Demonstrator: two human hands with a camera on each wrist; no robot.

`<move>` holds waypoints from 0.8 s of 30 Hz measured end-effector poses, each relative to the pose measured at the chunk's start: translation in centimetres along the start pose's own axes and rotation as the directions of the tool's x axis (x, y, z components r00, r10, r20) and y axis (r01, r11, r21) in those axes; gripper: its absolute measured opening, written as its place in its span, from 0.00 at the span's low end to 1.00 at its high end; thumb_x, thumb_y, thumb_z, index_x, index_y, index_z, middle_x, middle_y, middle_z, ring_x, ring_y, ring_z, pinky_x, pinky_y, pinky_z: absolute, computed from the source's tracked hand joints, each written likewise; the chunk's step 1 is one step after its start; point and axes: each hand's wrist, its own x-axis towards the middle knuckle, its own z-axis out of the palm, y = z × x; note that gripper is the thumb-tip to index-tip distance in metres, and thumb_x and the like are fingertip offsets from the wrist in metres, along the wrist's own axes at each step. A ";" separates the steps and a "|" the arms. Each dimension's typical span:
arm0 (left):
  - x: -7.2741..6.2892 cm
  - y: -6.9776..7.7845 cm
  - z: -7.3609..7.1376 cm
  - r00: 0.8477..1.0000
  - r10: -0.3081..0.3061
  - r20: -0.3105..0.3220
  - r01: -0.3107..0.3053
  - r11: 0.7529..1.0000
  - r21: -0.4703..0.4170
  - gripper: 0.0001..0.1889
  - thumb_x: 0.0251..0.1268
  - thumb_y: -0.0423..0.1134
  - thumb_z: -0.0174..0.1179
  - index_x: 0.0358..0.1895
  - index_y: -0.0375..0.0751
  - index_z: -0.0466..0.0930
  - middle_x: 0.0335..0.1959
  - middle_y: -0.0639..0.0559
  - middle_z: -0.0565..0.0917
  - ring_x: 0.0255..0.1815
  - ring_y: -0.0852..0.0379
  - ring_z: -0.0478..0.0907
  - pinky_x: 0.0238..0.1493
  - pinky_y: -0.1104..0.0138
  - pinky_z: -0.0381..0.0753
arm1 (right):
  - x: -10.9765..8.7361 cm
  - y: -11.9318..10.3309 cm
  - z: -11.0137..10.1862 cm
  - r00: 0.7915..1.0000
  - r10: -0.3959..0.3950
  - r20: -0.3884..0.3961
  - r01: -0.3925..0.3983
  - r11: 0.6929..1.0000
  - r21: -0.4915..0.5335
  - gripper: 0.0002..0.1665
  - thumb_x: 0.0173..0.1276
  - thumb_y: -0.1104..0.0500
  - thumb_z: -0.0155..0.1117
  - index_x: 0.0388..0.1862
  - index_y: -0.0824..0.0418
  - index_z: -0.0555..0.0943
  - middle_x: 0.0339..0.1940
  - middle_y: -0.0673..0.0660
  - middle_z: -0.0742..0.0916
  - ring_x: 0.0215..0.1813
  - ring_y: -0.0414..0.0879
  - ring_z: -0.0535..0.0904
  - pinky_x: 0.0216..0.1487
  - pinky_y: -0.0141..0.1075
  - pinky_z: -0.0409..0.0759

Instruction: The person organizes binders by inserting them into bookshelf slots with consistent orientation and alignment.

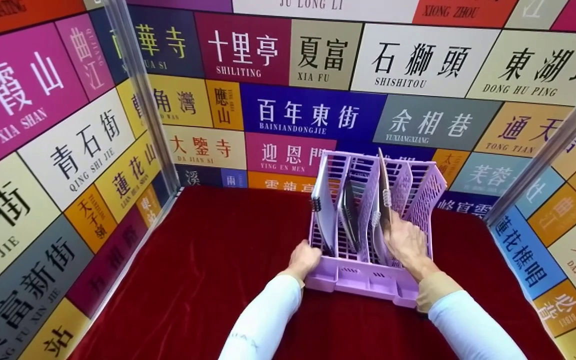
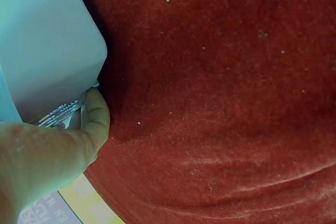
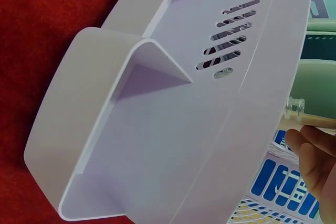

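A lilac desktop file rack (image 1: 353, 285) with slotted dividers stands on the red cloth. My left hand (image 1: 304, 258) grips its front left side; in the left wrist view the fingers (image 2: 97, 114) curl at the edge of the rack's wall (image 2: 52, 40). With my right hand (image 1: 407, 245) I hold a brown-covered spiral notebook (image 1: 384, 182) upright, its top rising above the dividers. The right wrist view shows thumb and fingers (image 3: 310, 156) pinching it beside the clear ring binding (image 3: 295, 107). A black notebook (image 1: 350, 215) and a pale spiral notebook (image 1: 321, 192) stand in compartments further left.
Red velvet cloth (image 1: 208, 270) covers the table, with creases in it. Walls printed with coloured place-name panels (image 1: 313, 115) rise behind and at both sides. Metal corner posts (image 1: 143, 100) stand at the back. Small trays (image 3: 142, 82) line the rack's front.
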 end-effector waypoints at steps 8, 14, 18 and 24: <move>0.1 -0.1 0.0 1.000 0.010 -0.005 -0.010 1.000 -0.011 0.25 0.51 0.42 0.47 0.55 0.36 0.70 0.47 0.44 0.78 0.49 0.47 0.73 0.49 0.59 0.70 | 0.1 0.2 0.7 0.997 -0.003 0.082 0.005 1.000 -0.030 0.20 0.68 0.45 0.40 0.25 0.57 0.68 0.14 0.63 0.77 0.15 0.62 0.71 0.10 0.48 0.61; 0.1 -0.1 0.0 1.000 0.011 -0.011 -0.011 1.000 -0.010 0.26 0.51 0.42 0.47 0.55 0.36 0.70 0.48 0.44 0.77 0.49 0.47 0.73 0.50 0.59 0.70 | -0.5 0.7 1.2 0.994 0.001 0.113 0.005 0.999 -0.052 0.14 0.64 0.50 0.48 0.27 0.58 0.69 0.15 0.61 0.76 0.15 0.60 0.71 0.10 0.47 0.61; 0.1 -0.1 0.0 1.000 0.008 0.001 -0.008 1.000 -0.006 0.27 0.51 0.42 0.47 0.57 0.36 0.69 0.50 0.44 0.76 0.51 0.47 0.72 0.51 0.59 0.69 | -0.9 1.0 1.4 0.988 0.015 0.157 -0.002 0.997 -0.082 0.09 0.57 0.54 0.53 0.27 0.59 0.69 0.16 0.62 0.76 0.15 0.59 0.71 0.10 0.46 0.61; -0.1 -0.1 0.0 1.000 0.007 0.005 -0.007 1.000 -0.019 0.26 0.52 0.42 0.47 0.57 0.36 0.69 0.49 0.44 0.77 0.50 0.47 0.73 0.51 0.59 0.69 | -0.9 0.9 1.7 0.976 0.016 0.217 0.007 0.994 -0.105 0.09 0.49 0.55 0.59 0.25 0.56 0.69 0.17 0.61 0.78 0.17 0.59 0.72 0.11 0.47 0.64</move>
